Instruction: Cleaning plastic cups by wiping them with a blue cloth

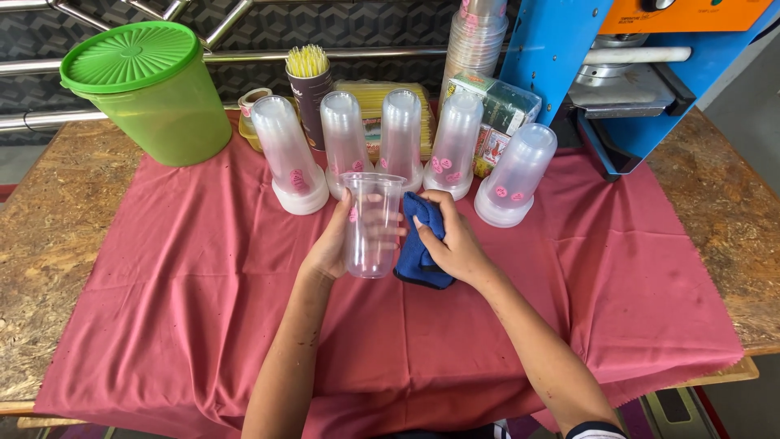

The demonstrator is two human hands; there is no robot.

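Note:
My left hand [335,244] grips a clear plastic cup [371,228] held upright with its mouth up, above the red cloth [187,293]. Right beside the cup, my right hand [455,240] clutches a folded blue rag [418,244], which touches the cup's side. Behind them stand several stacks of clear cups turned upside down [402,134], in a row across the cloth.
A green lidded tub [150,89] sits at the back left. A dark cup of yellow straws [309,81] and a tall cup stack [475,41] stand behind the row. A blue and orange sealing machine [626,73] occupies the back right of the wooden table [49,236].

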